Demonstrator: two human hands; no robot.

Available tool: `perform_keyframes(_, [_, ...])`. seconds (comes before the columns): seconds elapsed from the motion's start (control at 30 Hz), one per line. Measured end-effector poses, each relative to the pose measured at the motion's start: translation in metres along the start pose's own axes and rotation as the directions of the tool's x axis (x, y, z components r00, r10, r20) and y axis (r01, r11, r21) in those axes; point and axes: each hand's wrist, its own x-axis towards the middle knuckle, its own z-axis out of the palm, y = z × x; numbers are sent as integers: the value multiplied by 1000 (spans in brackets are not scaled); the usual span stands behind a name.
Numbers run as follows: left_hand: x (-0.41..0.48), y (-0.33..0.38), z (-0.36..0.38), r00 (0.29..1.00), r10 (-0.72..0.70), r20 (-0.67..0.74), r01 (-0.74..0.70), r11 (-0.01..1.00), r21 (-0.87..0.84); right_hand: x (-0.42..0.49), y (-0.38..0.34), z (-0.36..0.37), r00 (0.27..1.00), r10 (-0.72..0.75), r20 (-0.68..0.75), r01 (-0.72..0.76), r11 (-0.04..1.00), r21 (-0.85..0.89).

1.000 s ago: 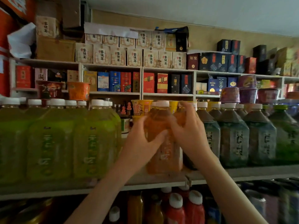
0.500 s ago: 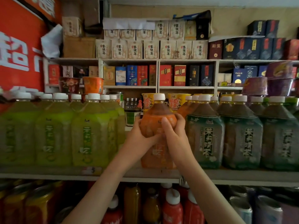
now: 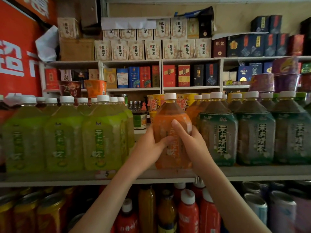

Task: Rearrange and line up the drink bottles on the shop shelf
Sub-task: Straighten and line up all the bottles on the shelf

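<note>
An orange-labelled tea bottle (image 3: pixel 170 115) with a white cap stands upright at the front of the white shelf (image 3: pixel 151 178). My left hand (image 3: pixel 149 145) grips its left side and my right hand (image 3: pixel 190 140) grips its right side, thumb across the label. Left of it stand green-labelled bottles (image 3: pixel 101 137) in a row. To the right, dark teal-labelled bottles (image 3: pixel 218 137) line the shelf. More orange bottles (image 3: pixel 196 106) stand behind, partly hidden.
Noodle cups (image 3: pixel 154 102) and small jars sit behind the gap between the rows. Boxed goods fill the back wall shelves (image 3: pixel 190 88). Red and orange bottles (image 3: pixel 186 214) and cans (image 3: pixel 255 207) fill the shelf below. A red sign (image 3: pixel 16 56) hangs at left.
The view has shifted left and closer. Both hands kept hold of the orange bottle, which now stands nearer the shelf's front edge; my right thumb has come across the label.
</note>
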Motion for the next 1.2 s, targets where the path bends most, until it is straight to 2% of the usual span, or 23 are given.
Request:
perform_keyframes(0.33, [4, -1, -1, 1000, -7, -11, 7, 999, -39, -7, 4, 1, 1000, -16, -1, 16, 1000, 5])
perform_keyframes(0.4, [4, -3, 1, 999, -5, -32, 4, 999, -52, -10, 10, 3, 999, -32, -38, 30, 998, -57])
perform_keyframes(0.5, [2, -3, 3, 998, 0, -67, -2, 999, -35, -14, 17, 8, 989, -101, -108, 73, 968, -242])
perform_keyframes(0.63, [0, 1, -6, 986, 93, -137, -69, 983, 171, -13, 13, 9, 978, -179, -103, 133, 927, -351])
perform_keyframes(0.77, [-6, 3, -18, 982, 100, -163, -38, 936, 349, -13, 12, 18, 979, -203, -32, 180, 920, -349])
perform_keyframes(0.9, [-11, 3, -22, 932, 283, -226, -100, 801, 590, -7, 15, 37, 974, -227, 23, 216, 885, -411])
perform_keyframes(1.03, [-11, -3, -32, 920, 351, -174, -147, 722, 676, -2, 15, 51, 970, -235, 55, 231, 841, -489])
perform_keyframes(1.2, [-13, -6, -39, 913, 386, -129, -202, 704, 681, -5, 16, 55, 966, -256, 46, 241, 814, -528])
